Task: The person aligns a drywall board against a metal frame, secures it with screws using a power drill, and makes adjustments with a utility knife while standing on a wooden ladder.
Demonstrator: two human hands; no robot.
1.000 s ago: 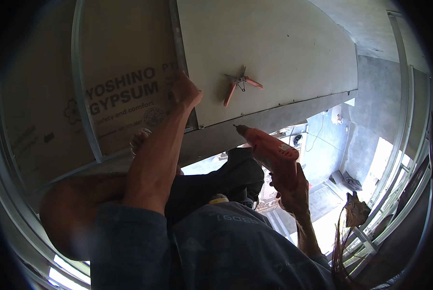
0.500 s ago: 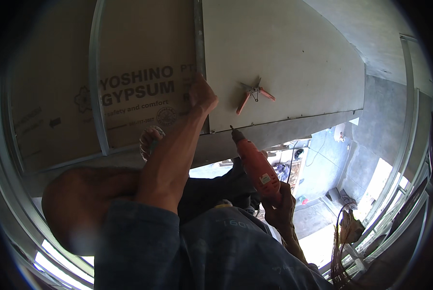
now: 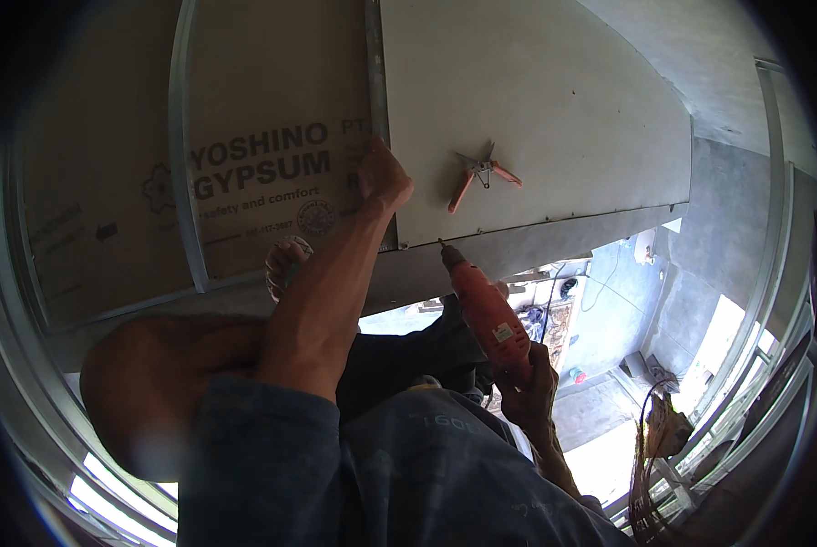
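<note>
My left hand [image 3: 383, 179] presses flat on the left edge of a pale gypsum board [image 3: 554, 100], beside a metal stud [image 3: 375, 82]. My right hand [image 3: 532, 392] grips an orange power drill [image 3: 487, 312]. The drill's tip touches the board near its lower left corner, a little below my left hand. Orange-handled snips [image 3: 481, 173] lie on the board to the right of my left hand, untouched.
A brown paper-faced board [image 3: 262, 182] with printing fills the left, crossed by another metal stud [image 3: 182, 155]. My bent knee [image 3: 153, 383] and a sandalled foot [image 3: 285, 264] are at lower left. Beyond the board's lower edge lie a grey floor [image 3: 627, 301], cables and metal framing [image 3: 764, 346].
My right hand has brought the drill up and left until its tip meets the board's lower edge. My left hand stays pressed on the board's edge.
</note>
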